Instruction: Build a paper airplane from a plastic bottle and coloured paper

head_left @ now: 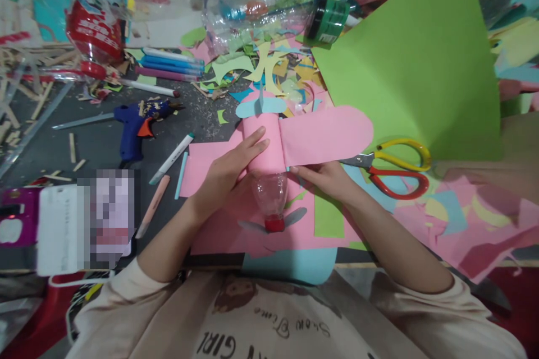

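Note:
A clear plastic bottle (269, 193) lies with its red cap (274, 223) towards me, its middle wrapped in pink paper (263, 151). My left hand (229, 171) is closed over the wrapped part, fingertips on top. From the bottle's right side sticks out a rounded pink paper wing (328, 134). My right hand (326, 179) is closed at that wing's lower edge, a fingertip close to the bottle; its other fingers are hidden beneath the wing. Light blue paper pieces (261, 106) stand at the bottle's far end. Grey rounded pieces (295, 217) show beside the cap.
Scissors with yellow and red handles (400, 171) lie right of my right hand. A blue glue gun (137, 126) and markers (172, 158) lie left. Green card (421, 67), paper scraps (269, 67) and plastic bottles (261, 5) crowd the back; a phone (112, 213) is near left.

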A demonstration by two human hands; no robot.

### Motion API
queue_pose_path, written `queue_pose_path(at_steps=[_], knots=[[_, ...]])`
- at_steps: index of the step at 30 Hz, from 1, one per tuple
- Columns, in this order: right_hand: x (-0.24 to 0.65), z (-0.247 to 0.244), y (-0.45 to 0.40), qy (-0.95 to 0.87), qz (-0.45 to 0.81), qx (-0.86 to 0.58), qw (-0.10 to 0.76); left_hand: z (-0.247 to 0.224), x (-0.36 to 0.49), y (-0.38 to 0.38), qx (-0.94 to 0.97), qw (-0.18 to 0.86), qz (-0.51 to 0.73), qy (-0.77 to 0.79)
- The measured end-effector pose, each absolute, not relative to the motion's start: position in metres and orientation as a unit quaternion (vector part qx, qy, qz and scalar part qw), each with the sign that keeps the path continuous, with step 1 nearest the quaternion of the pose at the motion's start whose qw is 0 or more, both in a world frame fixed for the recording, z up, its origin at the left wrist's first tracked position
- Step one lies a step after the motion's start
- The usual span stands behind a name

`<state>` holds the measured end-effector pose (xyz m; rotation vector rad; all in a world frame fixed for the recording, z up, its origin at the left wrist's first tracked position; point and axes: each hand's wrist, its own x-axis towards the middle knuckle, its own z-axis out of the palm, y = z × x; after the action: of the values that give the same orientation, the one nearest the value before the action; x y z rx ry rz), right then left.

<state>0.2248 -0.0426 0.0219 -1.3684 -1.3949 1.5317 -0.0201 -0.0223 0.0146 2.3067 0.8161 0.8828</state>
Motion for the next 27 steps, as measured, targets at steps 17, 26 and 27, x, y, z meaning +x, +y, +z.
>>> queue_pose_path(at_steps=[17,26,27], knots=[[0.227,0.012,-0.043,-0.514,0.587,-0.522,0.345,0.016,-0.019,-0.024,0.85,0.268,0.324,0.316],[0.228,0.012,-0.041,-0.525,0.582,-0.525,0.333,0.016,-0.018,-0.023,0.848,0.274,0.33,0.312],[0.228,0.012,-0.041,-0.527,0.581,-0.525,0.329,0.016,-0.018,-0.023,0.848,0.275,0.327,0.314]])
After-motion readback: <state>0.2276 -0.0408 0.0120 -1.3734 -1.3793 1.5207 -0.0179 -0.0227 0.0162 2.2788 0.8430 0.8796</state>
